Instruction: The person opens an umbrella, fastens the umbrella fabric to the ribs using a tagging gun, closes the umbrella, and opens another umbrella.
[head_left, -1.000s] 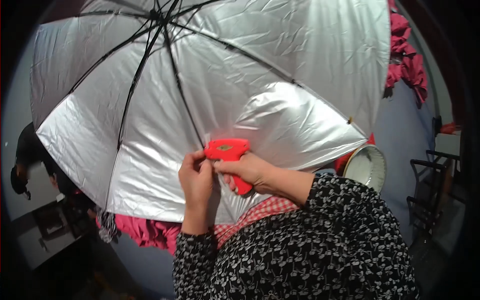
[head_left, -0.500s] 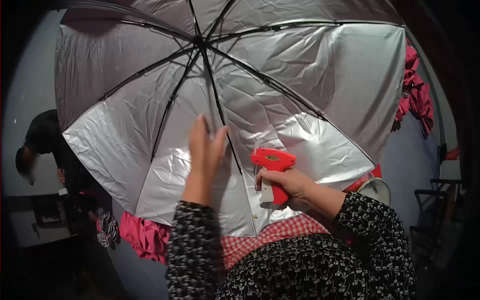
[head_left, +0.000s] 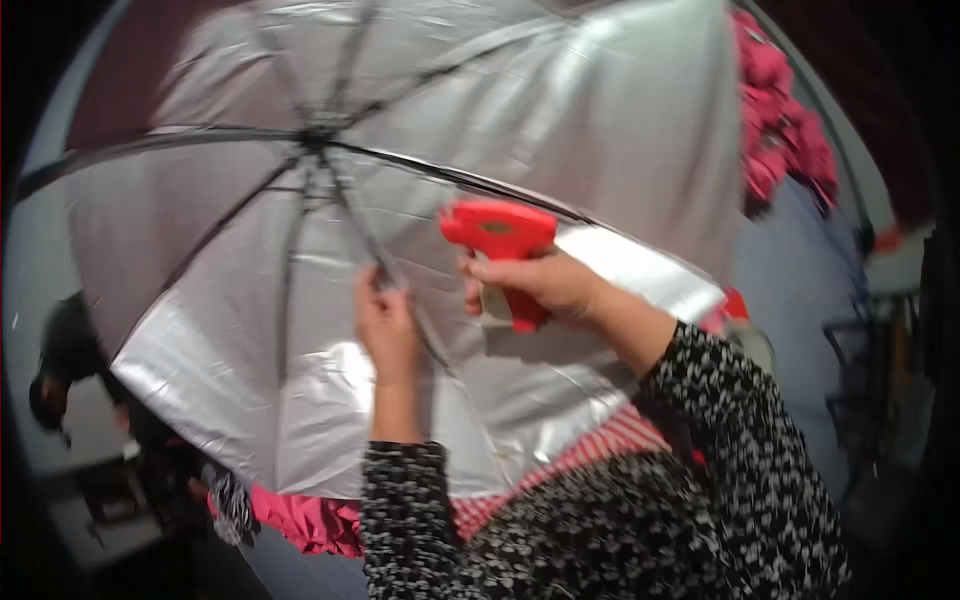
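An open umbrella point(head_left: 330, 230) with a silver inner lining spreads before me, its dark ribs meeting at a black hub point(head_left: 315, 138). My left hand point(head_left: 390, 325) has its fingers curled in at one of the ribs point(head_left: 352, 212) and appears to pinch it; motion blur softens the fingertips. In my right hand point(head_left: 550, 283) is a red tagging gun point(head_left: 500, 226) with a pale trigger, held over the lining and pointing left. Its nose is near another rib, and I cannot tell whether it touches.
Bunched pink cloth point(head_left: 785, 120) lies at the right on a bluish surface point(head_left: 790, 290), with more pink cloth point(head_left: 315, 520) at the lower left. A striped bundle point(head_left: 232, 508) is beside it. Another person point(head_left: 70, 350) in dark clothing bends over at the far left.
The umbrella has shifted left in view and its hub sits lower. My left hand's spread fingers have curled in at a rib. My right hand has moved up and left with the tagging gun.
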